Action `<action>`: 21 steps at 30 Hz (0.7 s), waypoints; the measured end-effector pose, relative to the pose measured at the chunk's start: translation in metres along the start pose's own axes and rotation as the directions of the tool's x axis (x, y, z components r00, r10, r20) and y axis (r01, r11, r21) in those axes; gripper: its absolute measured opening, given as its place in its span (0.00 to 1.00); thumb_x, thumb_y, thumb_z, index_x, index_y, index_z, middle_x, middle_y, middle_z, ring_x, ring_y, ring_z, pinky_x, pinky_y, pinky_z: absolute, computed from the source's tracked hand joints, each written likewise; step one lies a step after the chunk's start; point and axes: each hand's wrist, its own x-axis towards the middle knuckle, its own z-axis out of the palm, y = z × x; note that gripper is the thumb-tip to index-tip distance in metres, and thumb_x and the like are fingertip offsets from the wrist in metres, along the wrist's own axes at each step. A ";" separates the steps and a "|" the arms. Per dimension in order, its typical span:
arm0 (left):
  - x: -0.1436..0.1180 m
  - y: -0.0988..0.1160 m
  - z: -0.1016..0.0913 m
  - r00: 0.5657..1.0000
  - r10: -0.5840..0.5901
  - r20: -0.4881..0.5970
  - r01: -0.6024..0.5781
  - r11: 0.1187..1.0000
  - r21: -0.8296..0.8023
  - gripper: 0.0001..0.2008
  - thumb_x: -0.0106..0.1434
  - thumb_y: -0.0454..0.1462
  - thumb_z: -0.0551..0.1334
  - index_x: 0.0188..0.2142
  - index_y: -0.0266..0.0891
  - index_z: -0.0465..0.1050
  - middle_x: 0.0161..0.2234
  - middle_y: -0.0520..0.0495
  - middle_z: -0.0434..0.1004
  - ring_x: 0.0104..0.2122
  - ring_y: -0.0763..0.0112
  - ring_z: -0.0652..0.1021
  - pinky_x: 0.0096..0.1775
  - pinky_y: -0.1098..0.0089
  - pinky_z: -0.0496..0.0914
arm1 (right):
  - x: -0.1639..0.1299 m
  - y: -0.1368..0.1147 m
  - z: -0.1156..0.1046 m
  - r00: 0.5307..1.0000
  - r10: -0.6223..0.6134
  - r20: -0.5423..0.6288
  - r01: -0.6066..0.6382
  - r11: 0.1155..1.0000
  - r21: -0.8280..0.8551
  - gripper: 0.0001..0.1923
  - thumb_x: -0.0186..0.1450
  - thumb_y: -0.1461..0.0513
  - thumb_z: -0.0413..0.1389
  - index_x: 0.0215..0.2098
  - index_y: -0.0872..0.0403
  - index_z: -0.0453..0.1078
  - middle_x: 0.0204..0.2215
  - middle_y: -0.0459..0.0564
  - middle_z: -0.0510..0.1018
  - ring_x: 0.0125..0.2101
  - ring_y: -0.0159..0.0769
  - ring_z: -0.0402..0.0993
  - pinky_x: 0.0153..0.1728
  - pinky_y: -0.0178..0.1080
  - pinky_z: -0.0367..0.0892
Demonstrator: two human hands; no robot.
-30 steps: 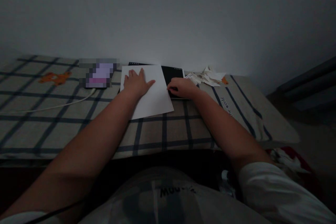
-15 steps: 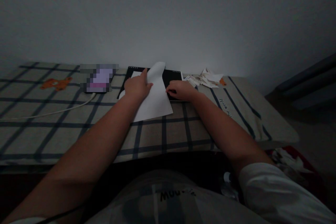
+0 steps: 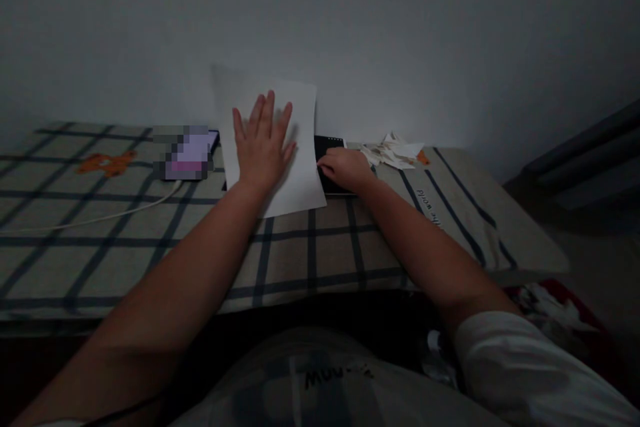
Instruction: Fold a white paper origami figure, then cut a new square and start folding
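Note:
A white sheet of paper [image 3: 300,173] lies over a black, flat item with a row of small holes along its edge [image 3: 331,143], hiding most of it. The sheet's far part reaches up against the wall. My left hand [image 3: 264,147] is open on the paper, palm down with fingers spread. At the sheet's right edge, my right hand [image 3: 346,168] is closed and rests over the black item. Its fingertips meet near the paper's edge; what they pinch, if anything, is too small to make out.
A phone [image 3: 193,153] with a white cable [image 3: 145,205] lies to the left, beside an orange scrap [image 3: 106,163]. Torn paper pieces [image 3: 394,151] lie to the right on the checked cloth [image 3: 310,260]. Below stand a bottle [image 3: 436,353] and a red container [image 3: 595,337] with crumpled paper.
The sheet, folded over before, is now spread out flat with its far part raised against the wall. My left hand has opened and its fingers have spread. My right hand has barely moved.

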 end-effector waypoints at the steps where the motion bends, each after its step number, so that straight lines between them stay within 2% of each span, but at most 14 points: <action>1: -0.001 0.001 0.003 0.999 0.037 0.030 -0.037 0.999 -0.004 0.32 0.76 0.43 0.60 0.77 0.51 0.59 0.79 0.43 0.55 0.79 0.49 0.56 0.76 0.39 0.47 | 0.000 -0.001 0.000 1.000 0.021 0.004 -0.021 1.000 -0.010 0.21 0.79 0.61 0.47 0.52 0.54 0.83 0.50 0.56 0.85 0.48 0.45 0.77 0.37 0.42 0.58; 4: -0.004 0.007 0.012 0.962 0.152 0.227 -0.151 0.988 -0.020 0.22 0.78 0.41 0.56 0.67 0.48 0.76 0.70 0.41 0.74 0.71 0.49 0.70 0.70 0.44 0.62 | 0.001 -0.004 -0.001 0.997 0.077 0.027 -0.076 0.997 -0.030 0.21 0.79 0.60 0.48 0.52 0.53 0.84 0.51 0.57 0.84 0.50 0.46 0.78 0.37 0.42 0.60; 6: -0.007 0.011 0.017 0.913 0.152 0.380 -0.168 0.986 0.007 0.22 0.79 0.45 0.54 0.62 0.44 0.80 0.64 0.39 0.80 0.65 0.48 0.76 0.63 0.48 0.70 | 0.002 -0.004 -0.001 0.993 0.106 0.042 -0.105 0.994 -0.032 0.21 0.79 0.59 0.48 0.53 0.52 0.84 0.51 0.56 0.84 0.50 0.46 0.78 0.38 0.42 0.62; 8: -0.009 0.013 0.021 0.860 0.128 0.494 -0.174 0.984 0.048 0.26 0.79 0.51 0.53 0.66 0.42 0.77 0.66 0.37 0.78 0.65 0.48 0.76 0.62 0.52 0.71 | 0.002 -0.004 0.000 0.991 0.126 0.051 -0.125 0.992 -0.026 0.21 0.79 0.59 0.48 0.54 0.51 0.84 0.51 0.56 0.84 0.51 0.46 0.79 0.39 0.42 0.63; 10: -0.010 0.012 0.023 0.817 0.112 0.565 -0.181 0.981 0.068 0.32 0.79 0.55 0.52 0.71 0.40 0.70 0.72 0.36 0.70 0.70 0.49 0.72 0.66 0.54 0.68 | 0.002 -0.003 0.001 0.989 0.137 0.049 -0.136 0.991 -0.014 0.21 0.79 0.60 0.48 0.54 0.51 0.83 0.52 0.55 0.84 0.51 0.46 0.79 0.39 0.42 0.64; 12: -0.010 0.008 0.024 0.787 0.112 0.607 -0.183 0.982 0.056 0.35 0.79 0.56 0.52 0.75 0.39 0.63 0.77 0.34 0.61 0.75 0.50 0.65 0.71 0.54 0.62 | 0.001 -0.001 0.003 0.991 0.129 0.037 -0.129 0.992 0.010 0.21 0.78 0.60 0.48 0.56 0.50 0.82 0.53 0.54 0.84 0.52 0.46 0.79 0.39 0.42 0.64; 15: -0.008 0.003 0.025 0.757 0.134 0.639 -0.181 0.983 0.008 0.36 0.80 0.55 0.52 0.78 0.39 0.58 0.79 0.33 0.55 0.78 0.49 0.59 0.73 0.48 0.58 | 0.002 0.001 0.006 0.997 0.075 0.032 -0.076 0.996 0.045 0.21 0.78 0.60 0.48 0.60 0.47 0.80 0.54 0.53 0.84 0.53 0.45 0.78 0.38 0.41 0.63; 18: -0.007 -0.001 0.026 0.749 0.157 0.644 -0.181 0.983 -0.029 0.35 0.80 0.54 0.52 0.77 0.40 0.59 0.79 0.33 0.53 0.78 0.49 0.57 0.74 0.45 0.56 | 0.003 0.003 0.007 0.998 0.015 0.056 -0.017 0.999 0.040 0.20 0.79 0.60 0.49 0.58 0.49 0.81 0.53 0.55 0.84 0.52 0.45 0.77 0.37 0.41 0.62; 21: -0.005 -0.005 0.030 0.762 0.184 0.621 -0.197 0.979 -0.047 0.32 0.80 0.53 0.54 0.76 0.42 0.62 0.78 0.34 0.56 0.77 0.50 0.60 0.73 0.46 0.57 | 0.003 0.004 0.007 0.998 -0.002 0.060 0.000 1.000 0.025 0.19 0.79 0.60 0.49 0.54 0.51 0.82 0.52 0.55 0.83 0.51 0.45 0.77 0.36 0.42 0.61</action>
